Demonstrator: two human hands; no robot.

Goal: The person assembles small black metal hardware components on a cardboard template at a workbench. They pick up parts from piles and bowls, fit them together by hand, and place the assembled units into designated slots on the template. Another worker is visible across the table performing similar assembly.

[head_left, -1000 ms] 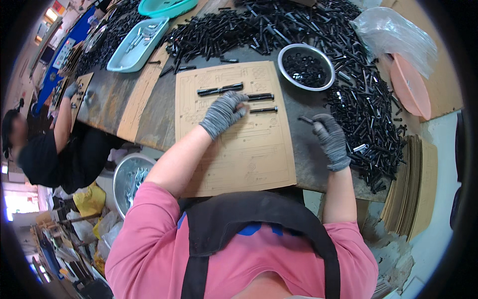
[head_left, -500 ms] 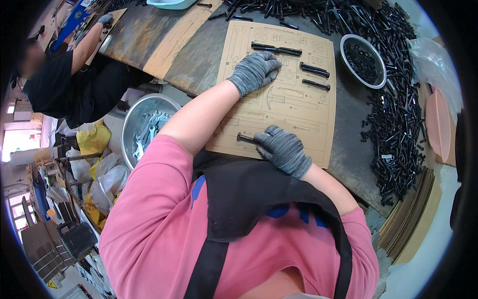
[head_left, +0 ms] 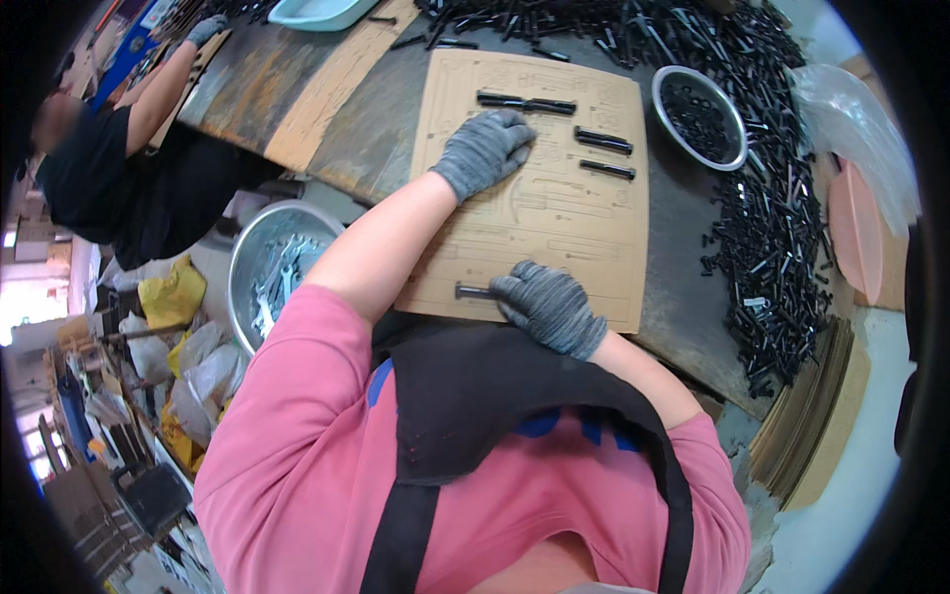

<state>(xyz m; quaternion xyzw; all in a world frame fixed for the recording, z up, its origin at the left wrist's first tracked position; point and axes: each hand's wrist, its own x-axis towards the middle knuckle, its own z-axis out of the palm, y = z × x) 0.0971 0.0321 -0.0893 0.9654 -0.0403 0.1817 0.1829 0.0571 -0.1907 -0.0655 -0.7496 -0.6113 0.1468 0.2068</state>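
A brown cardboard sheet (head_left: 594, 223) printed with line drawings of tools and parts lies on the table. My left hand (head_left: 485, 153), in a grey knit glove, rests palm down on its upper half with the fingers laid out and nothing visible in them. Just above those fingers lie black bolts (head_left: 524, 103) end to end; to the right are a thick black bolt (head_left: 603, 141) and a thinner black bolt (head_left: 607, 170). Near the sheet's lower edge my gloved right hand (head_left: 549, 307) grips one end of a black bolt (head_left: 475, 291), whose other end points left.
A steel bowl of small black nuts or rings (head_left: 734, 148) stands right of the sheet. Loose black bolts (head_left: 762, 287) pile along the far and right sides. A metal basin (head_left: 240, 272) with wrenches is at my left. A co-worker's gloved hand (head_left: 206, 30) shows upper left.
The whole view has shifted slightly, so the sheet and table sit a little farther left. Both hands keep nearly the same places on the sheet; the right still holds the bolt.
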